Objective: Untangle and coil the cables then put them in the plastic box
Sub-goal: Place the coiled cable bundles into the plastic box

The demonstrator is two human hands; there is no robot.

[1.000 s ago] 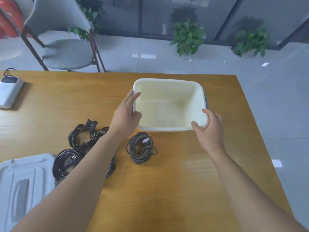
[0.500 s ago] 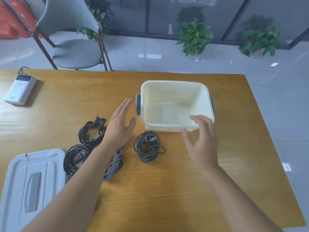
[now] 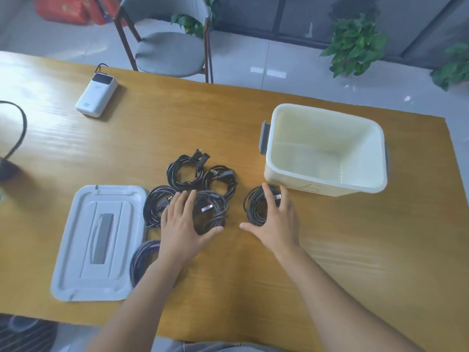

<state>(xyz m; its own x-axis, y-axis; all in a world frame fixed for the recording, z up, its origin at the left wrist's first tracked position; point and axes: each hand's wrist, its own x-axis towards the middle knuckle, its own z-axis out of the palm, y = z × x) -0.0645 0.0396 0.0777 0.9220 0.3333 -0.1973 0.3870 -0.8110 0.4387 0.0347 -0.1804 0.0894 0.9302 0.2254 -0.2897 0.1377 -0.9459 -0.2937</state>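
A cream plastic box with grey side handles stands empty at the right of the wooden table. Several coiled black cables lie bunched left of it. My left hand is spread flat over the bunch, its thumb curving round the near side of a braided coil. A separate coil with a USB plug lies just in front of the box, and my right hand hovers over it with fingers straight and spread. Another coil shows beside my left forearm.
The box's grey lid lies flat at the left near the table's front edge. A white power bank sits at the back left. A black cable loop enters from the far left. A chair stands behind the table.
Both hands left the box and moved back toward me, down over the coils. The view swung left, so the box now sits at the right.
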